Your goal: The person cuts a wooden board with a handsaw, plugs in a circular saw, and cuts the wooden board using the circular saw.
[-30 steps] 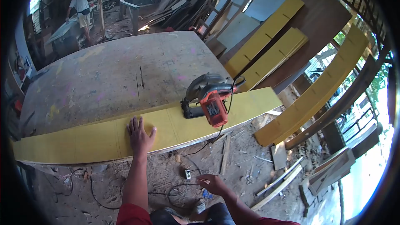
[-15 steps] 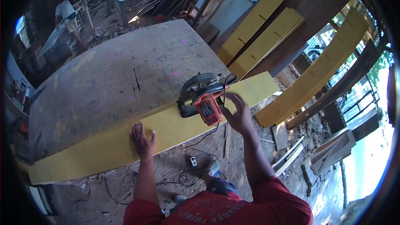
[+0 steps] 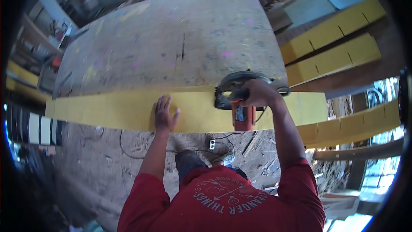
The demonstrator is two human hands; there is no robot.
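A long yellow board (image 3: 116,108) lies along the near edge of the worktable (image 3: 141,38). On its right half stands a circular saw (image 3: 243,118) with an orange-red motor housing and a dark guard. My right hand (image 3: 260,93) is wrapped round the saw's handle from above; the fingertips are partly hidden. Flat on the board, left of the saw, rests my left hand (image 3: 164,114) with its fingers stretched out and the thumb apart. The blade cannot be seen from above.
Slotted yellow boards (image 3: 339,30) lean at the back right, and another slotted yellow board (image 3: 352,125) is at the right. A white socket block (image 3: 212,144) and a dark cord lie on the dirt floor by my feet. Scrap wood lies at the lower right.
My right hand, loosely open beside the saw before, has closed round its handle. My left hand stays flat on the board. The camera view has turned and tilted downward.
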